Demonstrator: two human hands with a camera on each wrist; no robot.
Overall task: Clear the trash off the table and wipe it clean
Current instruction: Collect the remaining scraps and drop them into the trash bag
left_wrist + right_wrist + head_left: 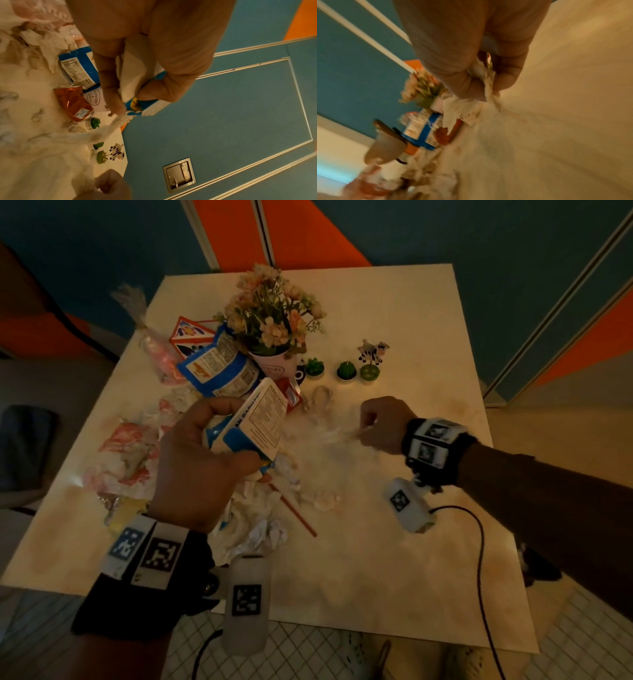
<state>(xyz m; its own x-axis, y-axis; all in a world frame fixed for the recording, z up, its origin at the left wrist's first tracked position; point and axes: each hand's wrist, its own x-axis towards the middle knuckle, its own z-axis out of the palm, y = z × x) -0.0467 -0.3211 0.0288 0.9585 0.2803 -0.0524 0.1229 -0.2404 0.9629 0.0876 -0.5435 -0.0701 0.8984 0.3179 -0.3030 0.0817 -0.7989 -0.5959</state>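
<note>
My left hand (197,463) grips a blue and white carton (262,419) above the trash pile on the cream table (394,559). In the left wrist view the fingers (109,83) wrap the carton (135,75), and a thin strand of clear plastic (106,128) runs from them toward my other hand. My right hand (380,422) hovers over the table's middle and pinches that clear plastic (337,434), pulled taut toward the carton. The right wrist view is blurred and shows the hand (471,54) closed round the bunched plastic (489,83).
Left half of the table holds crumpled tissues (260,508), pink wrappers (126,453), a blue snack bag (219,368), a red packet (291,395) and a red straw (296,513). A flower pot (274,364), cactus candles (346,370) and a zebra figure (373,352) stand behind.
</note>
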